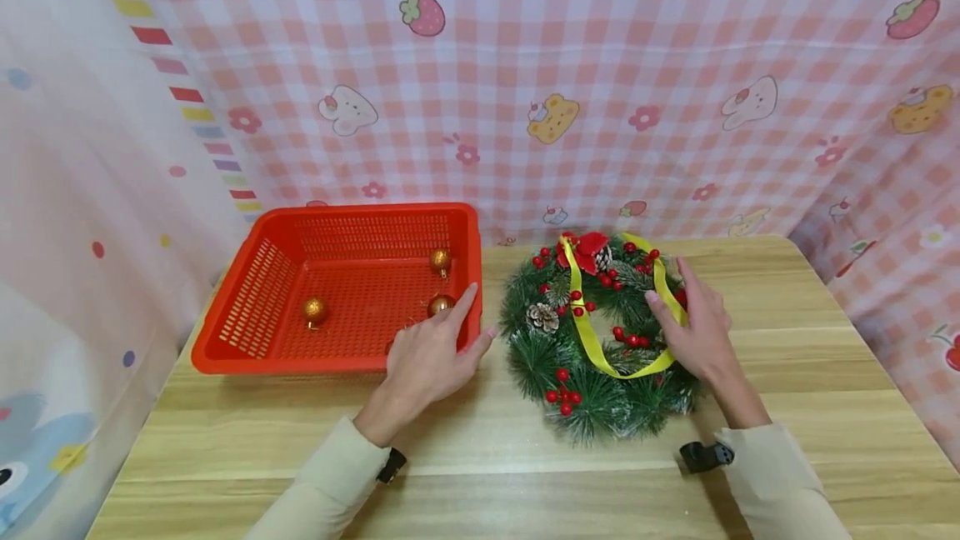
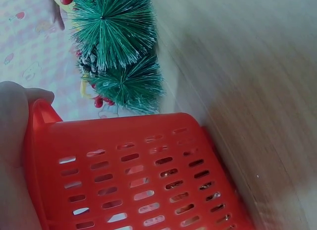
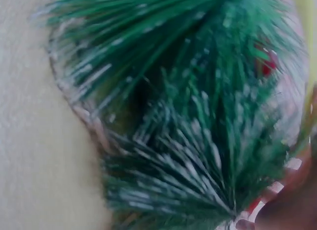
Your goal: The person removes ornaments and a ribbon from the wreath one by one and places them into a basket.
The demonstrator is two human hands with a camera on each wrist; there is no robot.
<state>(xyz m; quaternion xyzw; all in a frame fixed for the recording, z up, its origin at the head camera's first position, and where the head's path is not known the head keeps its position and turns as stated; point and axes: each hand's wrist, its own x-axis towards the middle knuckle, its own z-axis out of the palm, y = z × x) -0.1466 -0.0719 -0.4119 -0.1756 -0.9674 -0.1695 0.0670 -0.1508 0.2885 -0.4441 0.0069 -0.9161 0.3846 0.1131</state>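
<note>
My left hand (image 1: pixel 431 361) lies over the front right corner of a red plastic basket (image 1: pixel 225 355), its index finger straight and thumb spread. In the left wrist view the thumb (image 2: pixel 39 94) shows beside the basket's rim; the other fingers are hidden. A green Christmas wreath (image 1: pixel 536 365) with red berries, pine cones and a red flower lies to the right of the basket. At its right side is my right hand (image 1: pixel 705 332), index finger extended and thumb beside a yellow ribbon (image 1: pixel 596 348) looped over the wreath. The right wrist view is blurred.
Inside the basket are gold ball ornaments, one at left (image 1: pixel 315 311), one at the back right (image 1: pixel 440 261) and one near the right wall (image 1: pixel 440 304). Everything stands on a wooden table (image 1: pixel 562 482). A pink checked curtain (image 1: pixel 495 123) hangs behind.
</note>
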